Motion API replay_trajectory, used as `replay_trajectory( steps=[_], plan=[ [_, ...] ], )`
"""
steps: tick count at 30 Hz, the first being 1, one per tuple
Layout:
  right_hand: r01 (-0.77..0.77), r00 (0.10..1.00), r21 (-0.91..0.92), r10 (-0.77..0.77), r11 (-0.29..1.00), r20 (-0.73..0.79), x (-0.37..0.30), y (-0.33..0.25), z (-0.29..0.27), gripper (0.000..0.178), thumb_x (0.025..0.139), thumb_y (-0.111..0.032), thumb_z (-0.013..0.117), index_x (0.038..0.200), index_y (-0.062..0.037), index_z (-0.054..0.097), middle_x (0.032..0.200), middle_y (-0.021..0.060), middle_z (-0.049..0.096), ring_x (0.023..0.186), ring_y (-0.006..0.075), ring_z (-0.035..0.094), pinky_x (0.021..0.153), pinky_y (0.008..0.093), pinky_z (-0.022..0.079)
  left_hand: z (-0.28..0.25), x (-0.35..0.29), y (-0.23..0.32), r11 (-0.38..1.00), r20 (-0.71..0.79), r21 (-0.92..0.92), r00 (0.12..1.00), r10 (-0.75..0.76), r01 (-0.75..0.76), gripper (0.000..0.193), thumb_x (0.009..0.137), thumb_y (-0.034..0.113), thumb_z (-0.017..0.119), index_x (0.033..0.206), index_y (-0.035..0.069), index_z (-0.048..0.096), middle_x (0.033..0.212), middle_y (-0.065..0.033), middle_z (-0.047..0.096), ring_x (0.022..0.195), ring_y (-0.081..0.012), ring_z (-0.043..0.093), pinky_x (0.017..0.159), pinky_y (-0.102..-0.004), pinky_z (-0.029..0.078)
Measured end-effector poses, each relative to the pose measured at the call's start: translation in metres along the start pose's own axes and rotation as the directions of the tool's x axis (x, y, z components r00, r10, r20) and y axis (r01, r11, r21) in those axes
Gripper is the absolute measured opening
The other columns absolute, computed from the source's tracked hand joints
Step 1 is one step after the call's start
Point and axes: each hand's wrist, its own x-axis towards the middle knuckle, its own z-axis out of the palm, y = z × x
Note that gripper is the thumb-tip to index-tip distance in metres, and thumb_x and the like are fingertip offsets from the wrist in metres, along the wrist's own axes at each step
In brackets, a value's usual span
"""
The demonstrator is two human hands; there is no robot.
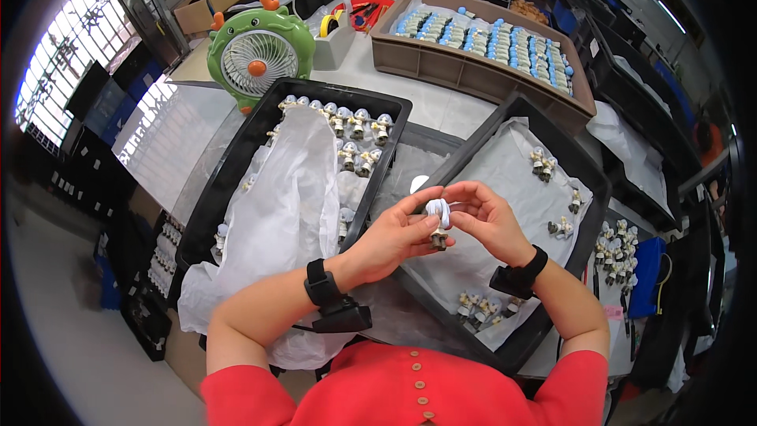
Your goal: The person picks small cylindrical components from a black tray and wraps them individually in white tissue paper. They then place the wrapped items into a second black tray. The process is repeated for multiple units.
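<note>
Between my two hands is a small figurine point(438, 221) with a pale, whitish head and dark feet. My left hand point(398, 229) pinches its body from the left side. My right hand point(482, 217) has its thumb and fingers closed around the head from the right. Both hands are above the inner edge of a black tray point(544, 122) lined with white paper, where several similar figurines point(542, 164) lie in loose groups. To the left, another black tray point(398, 106) holds rows of figurines point(359, 122), partly covered by a crumpled white sheet point(284, 205).
A green fan point(260, 55) stands behind the left tray. At the back, a brown crate point(473, 75) holds many blue-and-white pieces. More figurines point(617, 251) cluster right of the right tray, beside a blue pouch point(648, 274). A red dish of tools point(386, 6) sits at the back.
</note>
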Motion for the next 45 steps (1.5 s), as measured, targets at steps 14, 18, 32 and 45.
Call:
replay_trajectory(
  steps=[14, 18, 32, 45],
  plan=[
    [0.198, 0.978, -0.45, -0.207, 0.871, 0.028, -0.008, -0.008, 0.005, 0.061, 0.065, -0.025, 0.081, 0.114, -0.0079, 0.05, 0.101, 0.0024, 0.055, 0.093, 0.0129, 0.054, 0.076, 0.028, 0.044, -0.006, 0.005, -0.006, 0.991, -0.031, -0.106, 0.997, 0.077, -0.08, 0.041, 0.092, 0.015, 0.052, 0.129, 0.007, 0.034, 0.118, -0.0099, 0.053, 0.111, -0.0211, 0.053, 0.094, -0.0333, 0.044],
    [0.277, 0.954, -0.495, -0.297, 0.823, 0.041, -0.008, -0.011, 0.008, 0.064, 0.065, -0.025, 0.081, 0.117, -0.0082, 0.048, 0.099, 0.0033, 0.056, 0.093, 0.0149, 0.055, 0.077, 0.0292, 0.043, -0.002, 0.003, -0.002, 0.985, 0.009, -0.153, 0.996, 0.084, -0.082, 0.041, 0.094, 0.011, 0.044, 0.133, 0.005, 0.032, 0.125, -0.0127, 0.049, 0.114, -0.0256, 0.052, 0.094, -0.033, 0.046],
    [0.38, 0.913, -0.515, -0.402, 0.768, 0.073, -0.01, -0.013, 0.009, 0.068, 0.066, -0.022, 0.079, 0.123, -0.0091, 0.045, 0.106, 0.0072, 0.052, 0.095, 0.0199, 0.054, 0.08, 0.032, 0.044, -0.01, 0.005, 0.001, 0.925, 0.148, -0.374, 0.989, -0.006, 0.062, 0.044, 0.093, 0.006, 0.026, 0.137, 0.0, 0.028, 0.124, -0.0239, 0.047, 0.116, -0.0317, 0.05, 0.096, -0.0394, 0.045],
    [0.466, 0.838, -0.694, -0.526, 0.549, 0.146, -0.015, -0.018, 0.021, 0.058, 0.064, -0.024, 0.079, 0.114, -0.0086, 0.052, 0.103, 0.0097, 0.05, 0.091, 0.0275, 0.052, 0.08, 0.0355, 0.045, 0.007, 0.003, -0.01, 0.987, -0.035, 0.092, 0.99, 0.134, -0.131, 0.053, 0.092, 0.005, 0.042, 0.141, 0.007, 0.023, 0.127, -0.0105, 0.047, 0.114, -0.0228, 0.051, 0.091, -0.0323, 0.046]
  ],
)
